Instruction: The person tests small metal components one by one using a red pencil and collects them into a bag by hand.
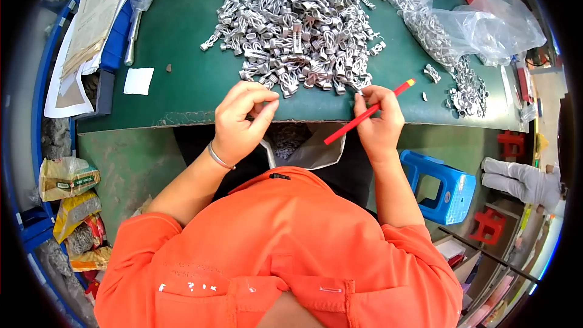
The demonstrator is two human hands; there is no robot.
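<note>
A large heap of small silvery metal pieces point(297, 30) lies on the green table point(176, 94). My left hand point(243, 115) is at the table's front edge, below the heap's left part, thumb and fingers curled towards each other; whether anything tiny is between the tips is not clear. My right hand point(379, 118) holds a red pencil point(349, 127) slanting across its fingers. Its fingertips are at the heap's lower right edge, close to a metal piece, and contact is hard to make out. An open bag point(310, 157) sits below the table edge between the hands.
Clear plastic bags with metal pieces point(428, 30) and a smaller pile point(467, 94) lie at the right. A white paper square point(138, 81) is at the left, near papers and a blue bin point(115, 42). A blue stool point(452, 191) stands at lower right; a person in pale clothes point(522, 179) is beyond.
</note>
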